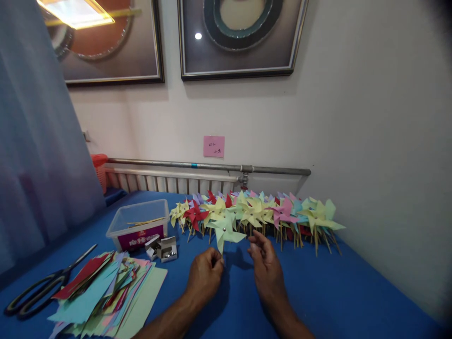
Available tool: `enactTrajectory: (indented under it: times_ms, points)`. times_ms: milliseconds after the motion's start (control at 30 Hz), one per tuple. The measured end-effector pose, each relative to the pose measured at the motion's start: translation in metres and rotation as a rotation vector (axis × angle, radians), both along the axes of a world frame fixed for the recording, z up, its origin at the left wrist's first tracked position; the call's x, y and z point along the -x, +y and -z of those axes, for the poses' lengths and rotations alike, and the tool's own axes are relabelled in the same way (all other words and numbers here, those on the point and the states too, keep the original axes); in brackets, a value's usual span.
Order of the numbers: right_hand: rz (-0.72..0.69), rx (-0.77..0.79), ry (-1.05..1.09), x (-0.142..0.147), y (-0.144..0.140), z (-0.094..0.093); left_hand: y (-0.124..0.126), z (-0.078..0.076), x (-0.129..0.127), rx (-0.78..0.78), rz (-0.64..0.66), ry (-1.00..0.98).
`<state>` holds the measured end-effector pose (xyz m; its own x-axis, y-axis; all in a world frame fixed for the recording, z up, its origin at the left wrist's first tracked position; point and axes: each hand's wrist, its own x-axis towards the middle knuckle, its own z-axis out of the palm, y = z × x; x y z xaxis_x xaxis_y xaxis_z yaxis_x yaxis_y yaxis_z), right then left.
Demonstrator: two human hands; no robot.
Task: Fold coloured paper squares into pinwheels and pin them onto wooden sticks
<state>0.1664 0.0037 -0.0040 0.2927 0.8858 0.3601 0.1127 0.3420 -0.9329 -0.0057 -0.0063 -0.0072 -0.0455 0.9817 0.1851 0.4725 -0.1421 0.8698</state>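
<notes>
A pale green paper pinwheel point(228, 231) with a pin at its centre stands upright in front of me. My left hand point(206, 272) pinches it from below, closed around its stick, which the fingers mostly hide. To the right of the pinwheel, my right hand point(265, 267) holds nothing; its fingers are apart and slightly curled, near the blade tip but not on it. Just behind both hands, many finished pinwheels point(252, 212) in yellow, red, pink, blue and green lie bunched in a long row with their wooden sticks pointing toward me.
On the blue tablecloth point(318, 301), a pile of coloured paper point(92, 292) lies at the left beside black-handled scissors point(52, 285). Behind it are a clear plastic tub point(141, 209) holding a few sticks and small open boxes point(168, 248) of pins. A radiator pipe point(169, 163) runs along the wall.
</notes>
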Motion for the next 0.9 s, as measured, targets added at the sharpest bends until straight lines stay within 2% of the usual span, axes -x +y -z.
enactTrajectory:
  times_ms: [233,567,767,900]
  points:
    - [0.012,-0.110,-0.173,0.004,-0.010,-0.010,-0.004,-0.001,0.000,-0.051,0.029,0.051]
    - [0.011,-0.136,-0.263,0.004,-0.013,-0.012,-0.006,-0.004,-0.001,-0.044,0.009,0.027]
    - [-0.147,-0.140,-0.405,0.014,-0.019,-0.009,-0.002,-0.003,0.002,-0.060,-0.008,0.040]
    - [-0.253,-0.126,-0.422,0.019,-0.020,-0.005,-0.002,-0.003,0.003,-0.080,-0.006,0.038]
